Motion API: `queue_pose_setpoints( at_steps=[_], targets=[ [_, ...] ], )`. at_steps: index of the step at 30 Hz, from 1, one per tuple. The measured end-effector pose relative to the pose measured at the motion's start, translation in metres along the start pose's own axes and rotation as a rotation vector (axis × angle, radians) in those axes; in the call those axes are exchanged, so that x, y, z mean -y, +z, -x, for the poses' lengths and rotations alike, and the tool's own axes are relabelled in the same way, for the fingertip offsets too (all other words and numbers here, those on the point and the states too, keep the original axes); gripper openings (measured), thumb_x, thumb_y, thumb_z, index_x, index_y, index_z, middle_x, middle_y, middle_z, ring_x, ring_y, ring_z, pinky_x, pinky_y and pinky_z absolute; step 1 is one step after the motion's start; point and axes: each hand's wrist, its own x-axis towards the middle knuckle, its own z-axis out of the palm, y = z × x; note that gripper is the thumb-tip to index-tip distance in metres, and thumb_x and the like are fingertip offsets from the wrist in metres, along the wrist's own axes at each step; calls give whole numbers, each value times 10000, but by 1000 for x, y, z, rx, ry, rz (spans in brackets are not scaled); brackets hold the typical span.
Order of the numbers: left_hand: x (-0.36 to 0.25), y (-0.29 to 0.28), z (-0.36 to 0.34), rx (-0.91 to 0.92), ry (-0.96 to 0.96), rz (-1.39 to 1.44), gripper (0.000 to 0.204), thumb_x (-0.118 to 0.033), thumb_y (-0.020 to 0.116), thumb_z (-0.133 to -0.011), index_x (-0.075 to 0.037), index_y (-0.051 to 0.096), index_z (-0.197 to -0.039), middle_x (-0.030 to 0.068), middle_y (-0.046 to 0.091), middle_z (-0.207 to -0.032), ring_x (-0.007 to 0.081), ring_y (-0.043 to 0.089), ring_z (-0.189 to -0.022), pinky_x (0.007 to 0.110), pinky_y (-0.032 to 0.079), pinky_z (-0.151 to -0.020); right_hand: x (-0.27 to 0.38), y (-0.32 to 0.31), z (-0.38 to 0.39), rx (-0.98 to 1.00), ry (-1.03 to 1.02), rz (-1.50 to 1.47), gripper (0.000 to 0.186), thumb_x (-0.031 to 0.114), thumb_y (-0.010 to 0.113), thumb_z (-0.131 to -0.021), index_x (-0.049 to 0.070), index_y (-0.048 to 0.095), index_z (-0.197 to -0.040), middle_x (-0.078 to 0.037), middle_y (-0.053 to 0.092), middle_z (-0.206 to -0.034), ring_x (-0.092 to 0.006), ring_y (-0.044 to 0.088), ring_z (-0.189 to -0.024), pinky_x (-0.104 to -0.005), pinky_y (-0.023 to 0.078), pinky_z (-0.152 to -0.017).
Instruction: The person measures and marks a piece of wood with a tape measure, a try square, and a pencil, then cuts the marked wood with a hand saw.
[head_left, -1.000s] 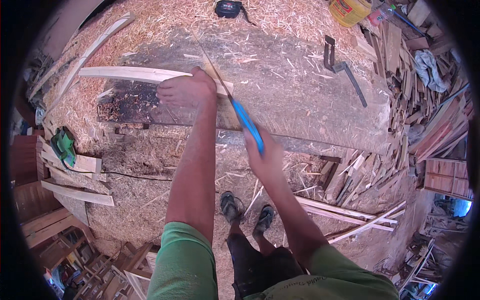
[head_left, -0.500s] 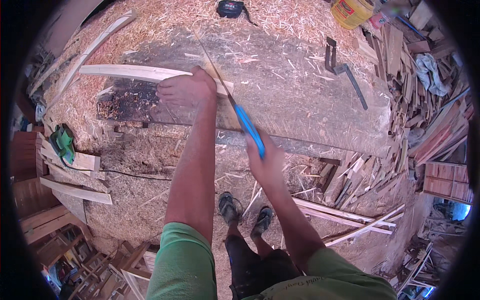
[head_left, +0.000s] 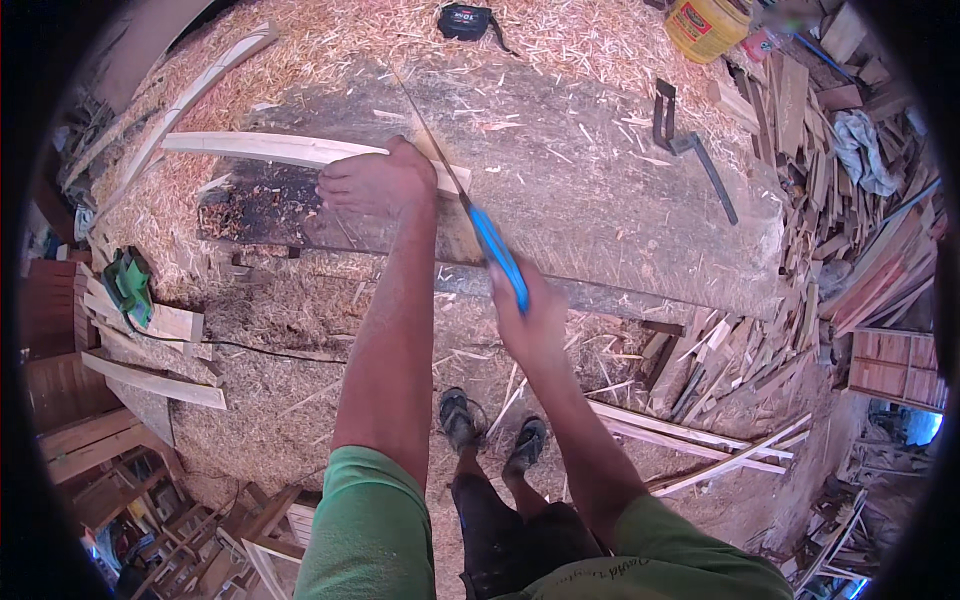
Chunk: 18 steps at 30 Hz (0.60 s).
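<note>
A slightly curved, pale wooden strip (head_left: 262, 147) lies across the worn plank bench (head_left: 620, 220). My left hand (head_left: 375, 182) is wrapped over the strip near its right end, thumb on top and fingers on the near side. In my right hand (head_left: 532, 312), a little blurred, is a handsaw (head_left: 496, 248) gripped by its blue handle. The thin blade slants up and away to the left, crossing the strip just right of my left hand. A short end of the strip sticks out past the blade. How deep the blade sits in the wood cannot be made out.
Beyond the bench, a black tape measure (head_left: 466, 21) and a yellow tub (head_left: 705, 27) stand among shavings. A metal clamp (head_left: 690, 145) rests at right. Offcuts (head_left: 800, 150) pile up further right. A green power tool (head_left: 128, 284) with a cord sits on boards at left.
The picture has shifted very slightly. My left hand still presses on the wooden strip, and the handsaw stays across it with hardly any visible movement.
</note>
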Motion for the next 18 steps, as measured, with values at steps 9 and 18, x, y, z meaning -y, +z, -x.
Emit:
queue_pose_setpoints(
  at_steps=[9, 18],
  targets=[
    [13, -12, -2, 42, 6, -23, 1047, -390, 768, -829, 224, 208, -1466, 379, 322, -1522, 485, 289, -1482, 548, 209, -1258, -30, -60, 164, -66, -110, -93, 444, 266, 647, -987, -26, 637, -1321, -198, 753, -936, -269, 760, -791, -362, 587, -734],
    [-5, -8, 11, 107, -14, 54, 1045, -394, 761, -832, 229, 207, -1463, 392, 319, -1517, 488, 286, -1483, 541, 211, -1262, -12, -1, 6, -62, -35, -5, 357, 224, 645, -1007, -25, 663, -1263, -123, 630, -652, -158, 628, -568, -332, 486, -540]
  ],
)
